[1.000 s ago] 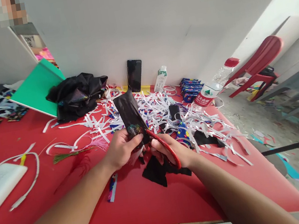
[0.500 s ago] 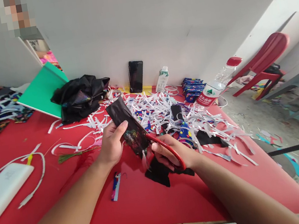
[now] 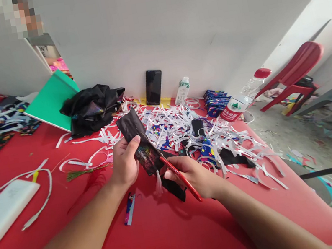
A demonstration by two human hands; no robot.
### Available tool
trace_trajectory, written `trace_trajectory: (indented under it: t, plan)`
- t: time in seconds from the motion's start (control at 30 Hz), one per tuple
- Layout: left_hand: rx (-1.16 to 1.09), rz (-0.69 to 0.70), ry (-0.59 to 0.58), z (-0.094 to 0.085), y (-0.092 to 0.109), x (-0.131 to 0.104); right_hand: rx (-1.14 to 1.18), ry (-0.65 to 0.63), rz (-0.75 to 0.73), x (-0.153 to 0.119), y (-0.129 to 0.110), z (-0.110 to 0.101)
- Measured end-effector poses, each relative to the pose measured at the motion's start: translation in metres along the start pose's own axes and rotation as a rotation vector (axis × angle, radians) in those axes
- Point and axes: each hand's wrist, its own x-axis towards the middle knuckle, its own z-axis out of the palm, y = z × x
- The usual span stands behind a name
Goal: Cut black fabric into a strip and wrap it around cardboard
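Observation:
My left hand (image 3: 126, 160) grips a black fabric piece (image 3: 131, 127) with a shiny multicoloured print, its thumb pressed on top. A pale tassel (image 3: 158, 184) hangs from the fabric's lower end. Red-handled scissors (image 3: 181, 177) are in my right hand (image 3: 190, 173), with their blades along the fabric's right edge. Under the scissors, a black scrap (image 3: 174, 189) shows beside the tassel. A small patterned strip (image 3: 129, 209) lies on the red table (image 3: 159, 234) below my left hand.
White and patterned scraps (image 3: 169, 124) are heaped behind my hands. A phone (image 3: 154, 87), a carton (image 3: 182, 90) and a plastic bottle (image 3: 237, 102) stand at the back. Black cloth (image 3: 93, 109) and a power bank (image 3: 8, 210) are on the left.
The scissors have tilted so their handles appear edge-on, and my right hand has turned with them. Less of the black scrap beneath shows. My left hand still holds the fabric.

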Motion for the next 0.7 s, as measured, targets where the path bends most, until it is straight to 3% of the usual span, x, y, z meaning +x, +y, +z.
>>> trace_trajectory:
  t: [0.27, 0.4, 0.57, 0.7]
  plan:
    - [-0.030, 0.030, -0.028, -0.002, -0.005, -0.003, 0.074, 0.038, 0.027, 0.006, 0.003, 0.001]
    - [0.001, 0.029, -0.028, -0.005, -0.007, -0.003, 0.105, -0.048, -0.049, 0.002, 0.000, -0.004]
    - [-0.043, -0.041, -0.004, 0.002, 0.000, -0.006, 0.093, -0.188, -0.153, 0.000, 0.001, -0.007]
    - [-0.115, -0.182, -0.055, 0.009, 0.013, -0.008, 0.058, -0.136, -0.094, 0.001, 0.003, -0.006]
